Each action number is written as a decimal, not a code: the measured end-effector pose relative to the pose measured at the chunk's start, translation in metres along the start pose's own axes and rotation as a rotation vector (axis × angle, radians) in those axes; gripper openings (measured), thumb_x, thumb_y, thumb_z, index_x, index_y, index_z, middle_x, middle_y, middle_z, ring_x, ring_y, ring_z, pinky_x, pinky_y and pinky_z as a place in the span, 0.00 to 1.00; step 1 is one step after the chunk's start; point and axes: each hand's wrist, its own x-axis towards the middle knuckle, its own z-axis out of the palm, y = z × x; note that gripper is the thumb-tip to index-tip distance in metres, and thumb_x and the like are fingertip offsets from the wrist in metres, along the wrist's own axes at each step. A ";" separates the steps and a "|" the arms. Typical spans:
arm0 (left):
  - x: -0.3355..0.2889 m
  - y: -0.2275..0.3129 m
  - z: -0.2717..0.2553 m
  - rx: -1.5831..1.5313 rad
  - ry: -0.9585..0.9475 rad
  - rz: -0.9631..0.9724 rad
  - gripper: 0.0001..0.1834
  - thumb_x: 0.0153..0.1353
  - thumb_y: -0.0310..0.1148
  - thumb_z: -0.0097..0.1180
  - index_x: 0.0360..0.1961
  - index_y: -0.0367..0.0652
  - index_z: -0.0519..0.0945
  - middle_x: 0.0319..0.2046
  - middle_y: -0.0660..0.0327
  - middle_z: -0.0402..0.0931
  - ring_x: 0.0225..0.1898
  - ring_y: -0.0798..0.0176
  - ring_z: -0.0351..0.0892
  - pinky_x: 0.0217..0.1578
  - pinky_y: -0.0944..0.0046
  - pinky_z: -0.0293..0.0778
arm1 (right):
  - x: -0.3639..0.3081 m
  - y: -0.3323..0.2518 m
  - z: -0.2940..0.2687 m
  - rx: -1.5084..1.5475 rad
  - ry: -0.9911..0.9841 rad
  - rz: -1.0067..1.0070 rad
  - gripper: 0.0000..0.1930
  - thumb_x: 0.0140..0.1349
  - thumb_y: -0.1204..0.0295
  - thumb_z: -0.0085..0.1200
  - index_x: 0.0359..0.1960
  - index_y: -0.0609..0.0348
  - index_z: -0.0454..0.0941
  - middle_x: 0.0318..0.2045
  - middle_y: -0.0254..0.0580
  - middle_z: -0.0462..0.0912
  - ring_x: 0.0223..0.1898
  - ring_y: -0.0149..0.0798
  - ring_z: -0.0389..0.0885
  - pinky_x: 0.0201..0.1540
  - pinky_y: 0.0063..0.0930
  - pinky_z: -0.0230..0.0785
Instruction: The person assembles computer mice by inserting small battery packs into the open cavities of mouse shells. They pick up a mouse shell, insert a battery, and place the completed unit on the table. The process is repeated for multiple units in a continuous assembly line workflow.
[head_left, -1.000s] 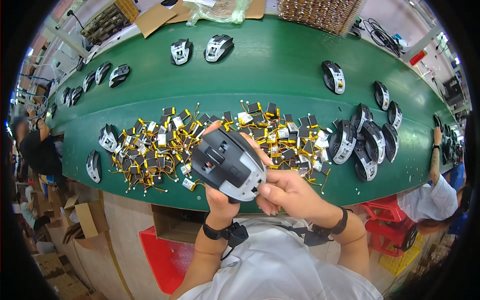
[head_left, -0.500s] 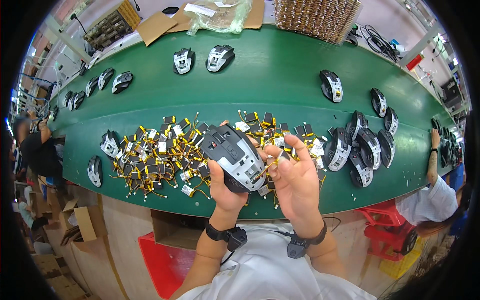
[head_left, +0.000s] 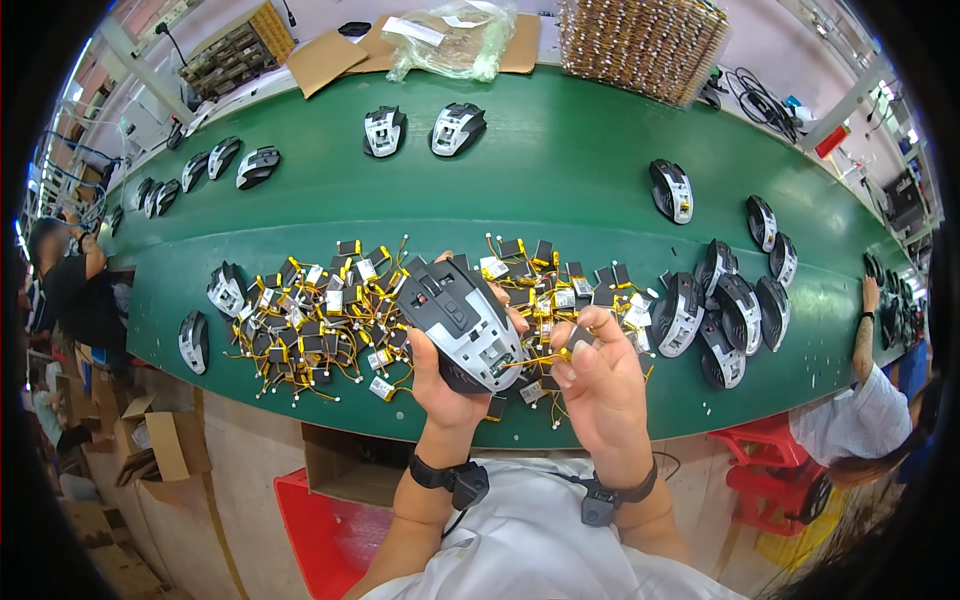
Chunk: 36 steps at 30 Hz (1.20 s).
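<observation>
My left hand (head_left: 452, 390) grips a black and grey computer mouse shell (head_left: 462, 322), its open underside facing up. My right hand (head_left: 598, 378) pinches a small battery (head_left: 579, 340) whose thin yellow wires (head_left: 532, 360) run across to the shell. Both hands hover over a heap of small black batteries with yellow wires (head_left: 330, 310) spread on the green table (head_left: 560, 170).
More mouse shells lie in a cluster at the right (head_left: 725, 310), at the left edge (head_left: 193, 342) and further back (head_left: 457, 128). Cardboard, a plastic bag (head_left: 445, 40) and a stacked tray (head_left: 640, 45) stand behind. Other people work at the far left (head_left: 75, 290) and right (head_left: 870, 390).
The mouse shell has turned in my left hand, and my right hand has opened away from it, now pinching a battery by its wires beside the shell.
</observation>
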 end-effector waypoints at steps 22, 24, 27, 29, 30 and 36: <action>-0.003 0.001 0.009 -0.021 0.056 -0.049 0.41 0.69 0.64 0.35 0.70 0.44 0.56 0.48 0.47 0.75 0.41 0.51 0.78 0.42 0.55 0.77 | 0.007 -0.012 0.001 -1.635 -0.541 -1.019 0.24 0.45 0.81 0.63 0.49 0.68 0.81 0.40 0.45 0.78 0.34 0.42 0.80 0.34 0.32 0.77; -0.003 0.001 0.008 -0.028 0.081 -0.070 0.40 0.69 0.64 0.35 0.69 0.44 0.58 0.47 0.47 0.75 0.41 0.51 0.79 0.42 0.55 0.77 | 0.006 -0.015 -0.002 -1.710 -0.591 -1.015 0.24 0.47 0.80 0.59 0.50 0.69 0.80 0.42 0.46 0.76 0.35 0.42 0.80 0.34 0.32 0.77; -0.005 0.000 0.004 -0.054 0.114 -0.112 0.38 0.69 0.63 0.35 0.68 0.44 0.60 0.46 0.48 0.76 0.40 0.51 0.79 0.41 0.56 0.78 | 0.004 -0.017 0.004 -1.788 -0.674 -1.039 0.25 0.47 0.78 0.58 0.51 0.70 0.79 0.43 0.47 0.75 0.36 0.43 0.80 0.35 0.31 0.78; -0.005 0.001 0.001 -0.076 0.133 -0.147 0.38 0.70 0.63 0.35 0.67 0.43 0.61 0.46 0.47 0.76 0.40 0.51 0.79 0.40 0.56 0.78 | 0.003 -0.019 0.003 -1.797 -0.709 -1.032 0.26 0.44 0.78 0.59 0.51 0.71 0.79 0.41 0.47 0.75 0.35 0.41 0.80 0.35 0.30 0.78; -0.006 0.001 0.001 -0.100 0.127 -0.166 0.38 0.70 0.63 0.34 0.67 0.43 0.62 0.46 0.47 0.76 0.40 0.50 0.79 0.40 0.56 0.78 | 0.004 -0.021 0.003 -1.789 -0.727 -1.027 0.26 0.43 0.78 0.59 0.50 0.71 0.79 0.41 0.46 0.75 0.35 0.41 0.81 0.35 0.30 0.78; -0.008 0.001 0.007 -0.116 0.125 -0.227 0.37 0.70 0.63 0.33 0.65 0.43 0.64 0.47 0.47 0.76 0.40 0.50 0.79 0.39 0.56 0.78 | 0.011 -0.031 0.001 -1.722 -0.791 -1.068 0.24 0.43 0.78 0.59 0.47 0.71 0.80 0.41 0.46 0.76 0.34 0.40 0.81 0.33 0.29 0.77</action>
